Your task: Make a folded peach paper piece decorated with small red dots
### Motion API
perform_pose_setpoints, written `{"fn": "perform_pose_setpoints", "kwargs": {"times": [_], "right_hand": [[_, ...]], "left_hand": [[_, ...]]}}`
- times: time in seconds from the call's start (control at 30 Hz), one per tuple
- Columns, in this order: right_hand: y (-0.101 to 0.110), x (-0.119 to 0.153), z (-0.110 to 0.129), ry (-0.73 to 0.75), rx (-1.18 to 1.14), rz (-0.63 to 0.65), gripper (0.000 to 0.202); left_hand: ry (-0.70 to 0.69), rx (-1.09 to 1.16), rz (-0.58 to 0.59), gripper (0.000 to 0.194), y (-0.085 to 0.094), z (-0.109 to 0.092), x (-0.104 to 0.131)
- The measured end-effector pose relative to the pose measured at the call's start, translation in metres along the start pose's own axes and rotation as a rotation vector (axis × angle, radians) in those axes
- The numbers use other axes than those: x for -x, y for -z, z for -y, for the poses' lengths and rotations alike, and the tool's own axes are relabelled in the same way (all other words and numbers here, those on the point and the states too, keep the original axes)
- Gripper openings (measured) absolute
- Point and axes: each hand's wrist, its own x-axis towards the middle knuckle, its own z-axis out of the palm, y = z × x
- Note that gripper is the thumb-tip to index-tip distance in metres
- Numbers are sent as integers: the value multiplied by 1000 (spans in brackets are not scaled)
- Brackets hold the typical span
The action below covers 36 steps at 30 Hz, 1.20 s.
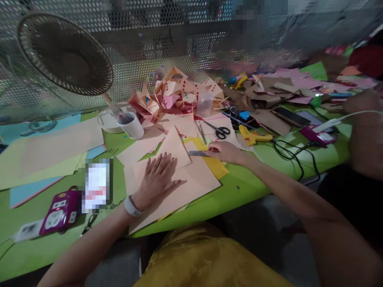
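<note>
My left hand [160,175] lies flat with fingers spread on a peach paper sheet [194,177], pressing it against the table. Just ahead of its fingers, a folded pointed flap of peach paper [175,147] rests on the sheet. My right hand [224,152] is closed round the reddish handle of what looks like a pair of scissors [196,153]. Their grey blades point left and reach the flap's right edge. Yellow paper [217,167] shows beneath, near my right hand. Black-handled scissors [221,132] lie beyond it.
A fan [67,56] and a white cup [131,125] stand at the back left. Paper scraps [176,95] are heaped behind. A yellow glue gun [254,136] with black cable lies right. A phone [96,186] and purple power block [61,211] sit left. Another person's blurred arm [365,131] is at right.
</note>
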Motion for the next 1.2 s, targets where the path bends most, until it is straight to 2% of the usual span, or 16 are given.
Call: {"fn": "perform_pose_setpoints", "kwargs": {"times": [0.2,0.37,0.53,0.7,0.9,1.2], "right_hand": [[2,-1,4,8,28,51,45],[4,-2,1,154,81,58,43],[-5,-5,-8,255,129,-51,44],[-23,-6,-2,334,228,-180,44],[-36,-6,4,438,326,-237,35],[-40,-1,-4,490,261,-280,31]], "left_hand": [[-15,5,5,69,-4,2,1],[-29,7,10,69,-5,2,1],[-21,18,30,70,-4,2,0],[-20,31,52,72,-5,2,0],[-7,39,64,71,-6,3,0],[9,41,82,70,-5,3,0]]}}
